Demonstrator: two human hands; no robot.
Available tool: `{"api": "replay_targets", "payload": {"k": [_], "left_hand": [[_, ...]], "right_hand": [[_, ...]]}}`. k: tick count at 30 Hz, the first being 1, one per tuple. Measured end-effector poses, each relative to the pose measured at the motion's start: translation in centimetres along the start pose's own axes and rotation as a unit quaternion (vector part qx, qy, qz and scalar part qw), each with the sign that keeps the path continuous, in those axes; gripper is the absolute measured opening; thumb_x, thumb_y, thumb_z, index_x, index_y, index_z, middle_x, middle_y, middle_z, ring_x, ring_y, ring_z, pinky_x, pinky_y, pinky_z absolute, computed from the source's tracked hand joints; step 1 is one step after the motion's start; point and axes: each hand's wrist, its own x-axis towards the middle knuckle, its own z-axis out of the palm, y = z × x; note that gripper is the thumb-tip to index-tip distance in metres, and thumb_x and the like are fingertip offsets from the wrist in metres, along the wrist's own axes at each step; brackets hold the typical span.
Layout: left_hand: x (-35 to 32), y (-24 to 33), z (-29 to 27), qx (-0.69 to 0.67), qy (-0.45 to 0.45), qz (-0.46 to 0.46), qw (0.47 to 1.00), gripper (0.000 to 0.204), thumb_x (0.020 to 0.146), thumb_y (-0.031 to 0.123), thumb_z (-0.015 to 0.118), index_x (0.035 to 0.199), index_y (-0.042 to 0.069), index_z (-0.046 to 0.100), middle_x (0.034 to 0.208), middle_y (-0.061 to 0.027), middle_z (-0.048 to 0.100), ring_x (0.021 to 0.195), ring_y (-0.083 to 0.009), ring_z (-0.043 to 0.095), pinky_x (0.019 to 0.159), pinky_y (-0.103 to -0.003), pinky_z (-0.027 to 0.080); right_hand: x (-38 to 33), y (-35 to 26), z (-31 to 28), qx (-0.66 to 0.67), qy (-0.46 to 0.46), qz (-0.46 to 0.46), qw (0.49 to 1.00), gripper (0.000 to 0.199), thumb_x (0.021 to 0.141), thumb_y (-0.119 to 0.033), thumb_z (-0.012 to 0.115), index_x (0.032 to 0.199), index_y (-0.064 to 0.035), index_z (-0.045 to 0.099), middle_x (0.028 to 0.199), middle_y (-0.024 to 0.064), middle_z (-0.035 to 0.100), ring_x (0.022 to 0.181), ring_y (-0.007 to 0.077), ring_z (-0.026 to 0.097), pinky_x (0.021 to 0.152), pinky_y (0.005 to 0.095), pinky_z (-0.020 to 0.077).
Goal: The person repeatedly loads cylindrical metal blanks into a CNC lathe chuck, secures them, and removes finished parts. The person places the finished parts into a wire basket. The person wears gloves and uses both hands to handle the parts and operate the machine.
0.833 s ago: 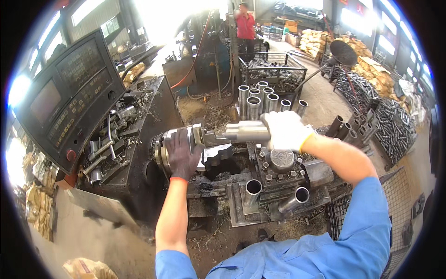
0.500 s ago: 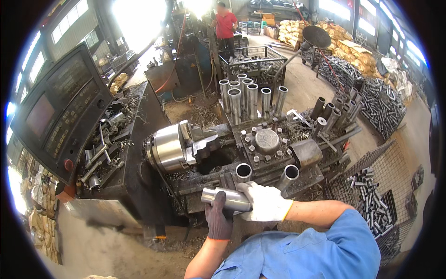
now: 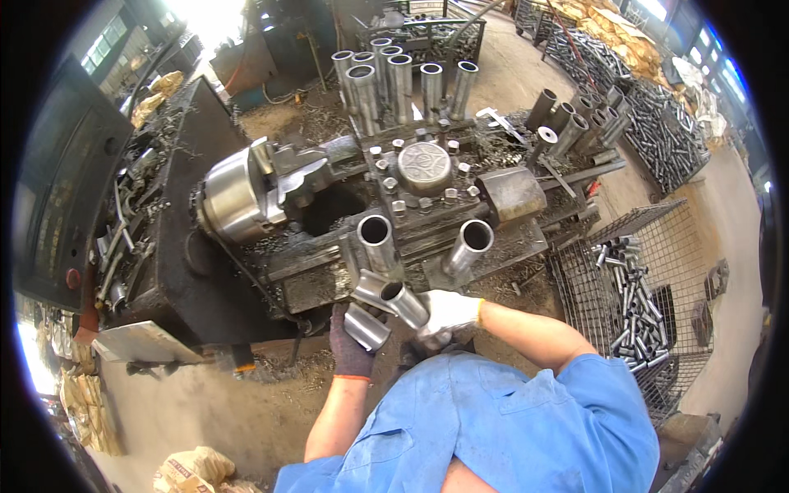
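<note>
My left hand (image 3: 349, 353), in a dark glove with an orange cuff, is closed on a short shiny metal tube (image 3: 366, 328) low in front of my body. Just right of it my right hand (image 3: 450, 312), in a white glove, grips another metal tube (image 3: 406, 305), its open end tilted up and to the left. A further metal piece (image 3: 370, 287) shows behind these two; whether it is separate I cannot tell. More metal (image 3: 436, 338) peeks out below the white glove. My right fingers are partly hidden. Two tubes (image 3: 375, 238) (image 3: 469, 246) stand upright just beyond my hands.
A lathe chuck (image 3: 238, 193) and bolted tool post (image 3: 425, 167) lie ahead. Several tubes (image 3: 400, 86) stand behind them, with darker ones (image 3: 567, 127) at the right. A control panel (image 3: 70, 197) is at the left; a wire basket (image 3: 633, 304) of tubes at the right.
Both hands were on one level tube; now they are lower, with separate tubes in view, the right one's tilted. The view has tipped down and the person in red has left it.
</note>
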Motion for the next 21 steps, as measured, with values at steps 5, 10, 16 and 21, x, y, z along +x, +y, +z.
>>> {"api": "replay_targets", "payload": {"k": [5,10,16,21], "left_hand": [[-3.2,-0.3,3.2,0.189,-0.013,0.112,0.975,0.054,0.101,0.034,0.075,0.143,0.008,0.053,0.125,-0.0139,0.067,0.102,-0.032,0.072,0.088,-0.049,0.064],[-1.0,-4.0,9.6,0.539,-0.104,0.366,0.751,0.09,0.077,0.031,0.099,0.15,0.007,0.051,0.126,-0.0155,0.07,0.11,-0.0256,0.072,0.096,-0.042,0.063],[1.3,-4.9,12.2,0.626,-0.146,0.505,0.576,0.077,0.071,0.033,0.101,0.133,0.005,0.064,0.121,-0.0141,0.072,0.111,-0.0277,0.072,0.097,-0.041,0.059],[-3.1,-0.7,9.6,0.388,-0.133,0.309,0.858,0.069,0.091,0.025,0.088,0.145,0.004,0.052,0.126,-0.012,0.069,0.113,-0.0241,0.071,0.101,-0.04,0.06]], "right_hand": [[-10.0,-4.8,-3.2,-0.206,0.154,0.016,0.966,0.076,0.067,-0.035,0.089,0.134,-0.0053,0.067,0.119,0.0185,0.075,0.108,0.035,0.074,0.099,0.0436,0.0585],[-12.9,-3.7,-7.2,0.051,0.239,-0.132,0.961,0.078,0.077,-0.011,0.087,0.148,-0.0027,0.054,0.114,0.0054,0.074,0.097,0.0151,0.071,0.083,0.0297,0.0604],[-8.5,-2.9,-6.6,0.051,0.289,-0.156,0.943,0.054,0.073,-0.009,0.09,0.123,-0.0072,0.073,0.11,0.0021,0.076,0.097,0.0142,0.069,0.091,0.0326,0.0579],[-4.6,-4.4,-4.7,-0.065,0.347,-0.062,0.934,0.064,0.071,-0.034,0.093,0.127,-0.0103,0.07,0.115,0.0148,0.077,0.106,0.0291,0.075,0.095,0.0391,0.0584]]}}
